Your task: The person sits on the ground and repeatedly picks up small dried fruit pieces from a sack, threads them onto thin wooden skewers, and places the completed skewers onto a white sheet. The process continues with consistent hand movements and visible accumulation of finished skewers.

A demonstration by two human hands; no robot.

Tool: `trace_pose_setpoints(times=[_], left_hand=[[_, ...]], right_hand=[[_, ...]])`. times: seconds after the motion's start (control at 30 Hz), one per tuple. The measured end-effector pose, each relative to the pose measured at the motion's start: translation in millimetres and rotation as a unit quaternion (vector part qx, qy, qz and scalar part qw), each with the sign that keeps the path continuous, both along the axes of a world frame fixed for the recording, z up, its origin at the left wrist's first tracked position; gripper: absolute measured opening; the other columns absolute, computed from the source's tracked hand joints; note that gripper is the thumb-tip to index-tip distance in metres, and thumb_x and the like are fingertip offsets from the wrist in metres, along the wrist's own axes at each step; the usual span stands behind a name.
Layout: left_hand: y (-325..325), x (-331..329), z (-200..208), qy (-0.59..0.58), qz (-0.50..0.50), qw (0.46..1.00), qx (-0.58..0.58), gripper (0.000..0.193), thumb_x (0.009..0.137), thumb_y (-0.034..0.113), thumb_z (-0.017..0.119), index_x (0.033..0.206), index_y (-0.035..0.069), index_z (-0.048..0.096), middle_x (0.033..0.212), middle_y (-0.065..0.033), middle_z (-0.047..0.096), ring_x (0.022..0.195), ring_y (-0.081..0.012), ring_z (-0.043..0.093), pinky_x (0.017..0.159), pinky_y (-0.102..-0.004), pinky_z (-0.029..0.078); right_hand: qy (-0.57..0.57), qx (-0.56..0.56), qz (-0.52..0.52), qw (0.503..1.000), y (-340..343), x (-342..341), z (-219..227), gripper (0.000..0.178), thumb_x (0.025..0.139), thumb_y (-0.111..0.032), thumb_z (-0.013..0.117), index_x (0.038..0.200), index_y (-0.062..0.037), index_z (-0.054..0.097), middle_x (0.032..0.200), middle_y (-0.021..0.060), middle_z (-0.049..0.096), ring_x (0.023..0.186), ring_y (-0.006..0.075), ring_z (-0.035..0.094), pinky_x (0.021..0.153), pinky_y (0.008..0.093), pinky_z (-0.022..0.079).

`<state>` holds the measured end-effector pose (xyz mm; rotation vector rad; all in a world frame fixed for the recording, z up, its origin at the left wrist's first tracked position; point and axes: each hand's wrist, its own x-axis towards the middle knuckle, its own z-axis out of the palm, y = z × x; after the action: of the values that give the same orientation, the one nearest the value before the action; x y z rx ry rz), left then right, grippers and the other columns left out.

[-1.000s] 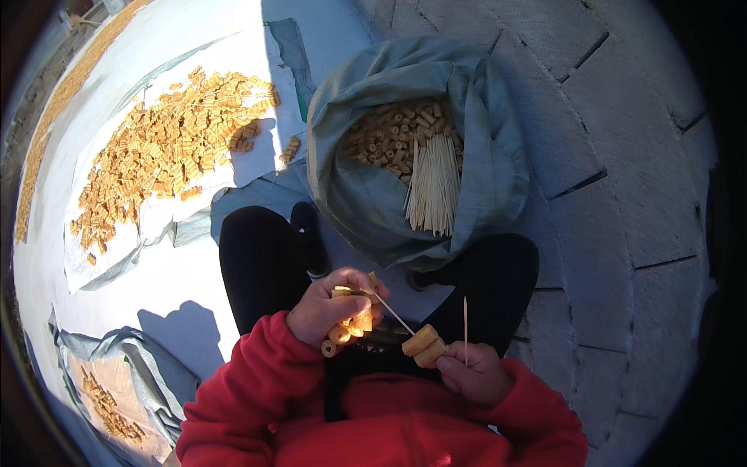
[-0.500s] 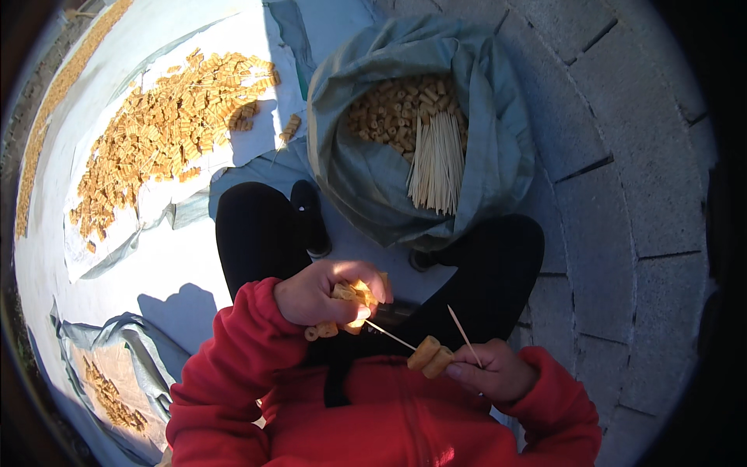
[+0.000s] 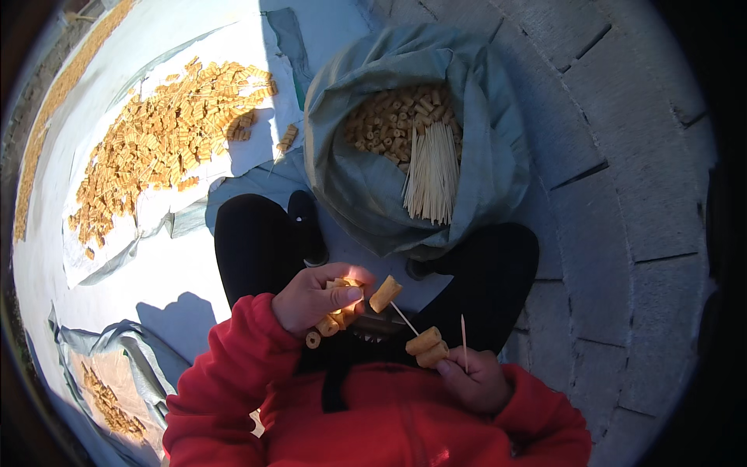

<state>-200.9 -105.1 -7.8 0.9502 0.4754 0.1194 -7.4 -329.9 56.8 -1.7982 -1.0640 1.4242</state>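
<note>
My left hand point(image 3: 315, 300) is closed around several short yellow tube-shaped pieces point(image 3: 331, 321) and pinches one more yellow piece point(image 3: 385, 293) at the tip of a thin wooden skewer point(image 3: 405, 318). My right hand point(image 3: 475, 377) grips that skewer, with two yellow pieces point(image 3: 426, 347) threaded on it near the fingers, and a second bare skewer point(image 3: 464, 338) standing up from the same fist. Both hands hover over my lap, above black trousers and red sleeves.
An open grey-green sack point(image 3: 354, 175) in front of my knees holds many yellow pieces point(image 3: 385, 121) and a bundle of skewers point(image 3: 430, 175). A white sheet point(image 3: 198, 198) on the left carries a spread of skewered pieces point(image 3: 156, 144). Another sack point(image 3: 109, 389) lies lower left. Paving stones point(image 3: 615, 156) are on the right.
My left hand has brought a fresh yellow piece up to the skewer's tip. My right hand has shifted slightly right and down with the skewer.
</note>
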Motion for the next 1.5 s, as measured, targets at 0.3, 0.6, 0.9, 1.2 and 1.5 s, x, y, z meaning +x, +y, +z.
trace_pose_setpoints(times=[0.3, 0.6, 0.9, 1.2, 1.5], left_hand=[[-27, 16, 14, 0.089, 0.055, 0.981, -0.163, 0.026, 0.088, 0.021, 0.057, 0.102, -0.001, 0.056, 0.076, -0.0094, 0.056, 0.054, -0.0109, 0.05, 0.044, -0.0213, 0.041], [-38, 21, -1, 0.02, -0.067, 0.992, -0.106, 0.035, 0.09, 0.028, 0.054, 0.109, -0.002, 0.055, 0.081, -0.0078, 0.058, 0.061, -0.0087, 0.052, 0.052, -0.0203, 0.042], [-36, 18, -2, -0.089, 0.146, 0.967, -0.188, 0.045, 0.092, 0.024, 0.041, 0.129, -0.002, 0.034, 0.104, -0.015, 0.054, 0.079, -0.0179, 0.056, 0.064, -0.0283, 0.049], [-46, 16, -3, -0.046, 0.105, 0.989, 0.089, 0.053, 0.094, 0.026, 0.037, 0.136, -0.004, 0.026, 0.112, -0.0128, 0.052, 0.088, -0.0157, 0.053, 0.077, -0.0276, 0.046], [-49, 19, 4, 0.019, 0.145, 0.989, 0.026, 0.048, 0.094, 0.034, 0.041, 0.124, -0.004, 0.043, 0.093, -0.0094, 0.057, 0.078, -0.0129, 0.055, 0.071, -0.0252, 0.046]], right_hand=[[0.001, -0.003, -0.014, 1.0, -4, -13, -7, 0.016, 0.091, -0.017, 0.053, 0.096, -0.0026, 0.059, 0.068, 0.0051, 0.061, 0.06, 0.01, 0.059, 0.058, 0.0233, 0.046], [0.123, -0.028, -0.114, 0.986, 14, -21, -9, 0.017, 0.093, -0.016, 0.05, 0.095, -0.0018, 0.059, 0.063, -0.0013, 0.052, 0.057, 0.0048, 0.049, 0.052, 0.0209, 0.04], [0.078, -0.065, -0.032, 0.994, 5, -7, 5, 0.016, 0.091, -0.017, 0.053, 0.094, -0.002, 0.059, 0.066, 0.0001, 0.056, 0.06, 0.0041, 0.05, 0.056, 0.0211, 0.041], [0.105, -0.057, -0.052, 0.991, 5, -11, -1, 0.017, 0.092, -0.015, 0.052, 0.1, -0.0021, 0.059, 0.068, -0.0013, 0.055, 0.059, 0.0032, 0.048, 0.055, 0.0203, 0.04], [0.142, -0.034, -0.102, 0.984, 4, -12, -6, 0.015, 0.092, -0.014, 0.051, 0.095, -0.0011, 0.058, 0.067, -0.0031, 0.053, 0.06, 0.0021, 0.047, 0.054, 0.0194, 0.039]])
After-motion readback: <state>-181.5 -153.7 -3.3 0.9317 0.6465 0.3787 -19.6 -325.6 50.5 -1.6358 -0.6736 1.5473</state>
